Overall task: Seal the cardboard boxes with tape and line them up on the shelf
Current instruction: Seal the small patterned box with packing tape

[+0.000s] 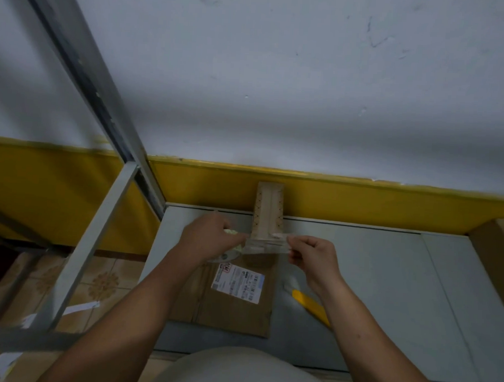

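A flat cardboard box (234, 302) with a white shipping label (238, 281) lies on the grey shelf surface (371, 271) in front of me. My left hand (211, 238) grips a roll of clear tape (227, 254) just above the box's far edge. My right hand (314, 258) pinches the free end of the tape strip (267, 246), stretched between both hands over the box. A small narrow cardboard box (268, 210) stands upright against the yellow wall band behind the strip.
A yellow-handled cutter (309, 304) lies on the shelf right of the box. Another cardboard box (496, 259) sits at the right edge. Grey metal shelf posts (99, 221) cross the left side, with tiled floor and boxes (10, 278) below.
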The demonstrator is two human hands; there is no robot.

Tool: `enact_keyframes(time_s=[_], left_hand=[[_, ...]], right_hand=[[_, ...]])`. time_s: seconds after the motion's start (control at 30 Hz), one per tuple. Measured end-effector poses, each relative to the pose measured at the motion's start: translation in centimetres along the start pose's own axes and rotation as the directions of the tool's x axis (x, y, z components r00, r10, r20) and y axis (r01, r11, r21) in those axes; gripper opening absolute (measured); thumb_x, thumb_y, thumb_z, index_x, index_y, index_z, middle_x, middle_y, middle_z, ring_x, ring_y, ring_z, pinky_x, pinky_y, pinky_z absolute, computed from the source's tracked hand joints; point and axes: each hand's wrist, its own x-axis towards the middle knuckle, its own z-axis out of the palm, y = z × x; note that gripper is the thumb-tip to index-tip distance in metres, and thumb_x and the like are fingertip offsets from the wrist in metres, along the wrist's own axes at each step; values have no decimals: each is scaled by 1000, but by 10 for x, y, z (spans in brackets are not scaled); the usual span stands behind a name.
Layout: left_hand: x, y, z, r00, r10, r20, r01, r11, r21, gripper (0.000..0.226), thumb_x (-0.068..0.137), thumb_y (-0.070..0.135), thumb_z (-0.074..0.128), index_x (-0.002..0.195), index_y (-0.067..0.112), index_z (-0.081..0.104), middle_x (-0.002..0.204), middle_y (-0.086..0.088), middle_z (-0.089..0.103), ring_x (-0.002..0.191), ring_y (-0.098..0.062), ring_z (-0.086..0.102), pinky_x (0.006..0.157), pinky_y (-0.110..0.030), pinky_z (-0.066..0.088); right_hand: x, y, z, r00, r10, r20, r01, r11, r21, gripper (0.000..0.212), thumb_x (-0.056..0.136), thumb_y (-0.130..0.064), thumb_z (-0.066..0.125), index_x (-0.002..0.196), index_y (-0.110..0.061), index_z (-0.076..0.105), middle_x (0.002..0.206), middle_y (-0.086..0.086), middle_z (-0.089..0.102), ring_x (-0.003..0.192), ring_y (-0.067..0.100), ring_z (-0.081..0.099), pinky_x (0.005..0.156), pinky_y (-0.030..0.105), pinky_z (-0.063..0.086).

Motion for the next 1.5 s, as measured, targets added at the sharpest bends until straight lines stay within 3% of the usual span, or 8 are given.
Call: enact_keyframes(time_s=[0.3, 0.9, 1.1, 1.23, 1.3, 1.37, 1.43, 1.5], left_hand=[[33, -11, -2, 991, -25, 135, 32, 998, -52, 59, 62, 81, 67, 53, 25, 49, 45, 6, 40, 43, -13, 42, 53, -30, 30], [41, -30, 26, 970, -11, 242, 55, 982, -178, 66, 65, 77, 81, 54, 22, 48, 46, 6, 42, 47, -14, 49, 55, -31, 33], [40, -33, 31, 970, 59, 237, -18, 985, -169, 55, 79, 70, 79, 74, 19, 58, 69, 6, 54, 64, -12, 55, 57, -31, 34], [35, -26, 33, 970, 123, 209, -73, 971, -230, 40, 85, 59, 79, 112, 33, 64, 110, 11, 64, 99, -8, 63, 75, -29, 50], [34, -21, 34, 962, 185, 203, -134, 961, -241, 32, 90, 55, 76, 114, 38, 64, 120, 16, 63, 111, -5, 60, 89, -31, 51], [36, -16, 36, 954, 226, 197, -177, 955, -237, 14, 96, 47, 72, 106, 39, 67, 119, 18, 65, 113, -5, 60, 94, -31, 50], [38, -13, 37, 952, 235, 195, -189, 955, -228, 3, 99, 40, 70, 101, 40, 68, 115, 18, 67, 111, -6, 62, 96, -33, 50], [39, -13, 37, 950, 240, 199, -193, 954, -230, 2, 100, 37, 69, 99, 38, 70, 111, 17, 69, 107, -4, 63, 96, -34, 51]], right_hand=[[16, 4, -4, 999, 40, -26, -38, 997, 62, 9, 92, -5, 75, 94, 4, 77, 72, 16, 71, 66, 20, 67, 64, 31, 60], [35, 34, -7, 974, 228, 9, -228, 973, 41, 24, 89, -11, 79, 104, 7, 72, 72, 12, 71, 66, 20, 68, 61, 32, 57], [31, 35, -9, 972, 233, 6, -230, 962, -149, 28, 85, -37, 83, 101, -14, 79, 92, 2, 79, 90, 23, 69, 70, 33, 52], [32, 28, -16, 996, 93, -5, -89, 932, -352, 24, 87, -42, 80, 91, -18, 82, 90, -3, 78, 82, 16, 67, 59, 25, 47], [36, 26, -18, 1000, -23, 21, 30, 904, -426, 20, 91, -34, 78, 90, -15, 82, 90, -2, 77, 87, 17, 70, 59, 16, 47], [41, 26, -21, 995, -86, 53, 101, 830, -549, 28, 94, -37, 74, 107, -12, 80, 109, 3, 77, 108, 21, 70, 79, 19, 52], [41, 24, -23, 998, -33, 45, 55, 725, -687, 66, 94, -53, 68, 139, -5, 62, 140, 10, 63, 131, 26, 58, 103, 32, 48], [40, 28, -32, 1000, -9, -9, 0, 685, -728, 78, 94, -59, 64, 147, -4, 53, 144, 12, 59, 133, 29, 56, 104, 33, 45]])
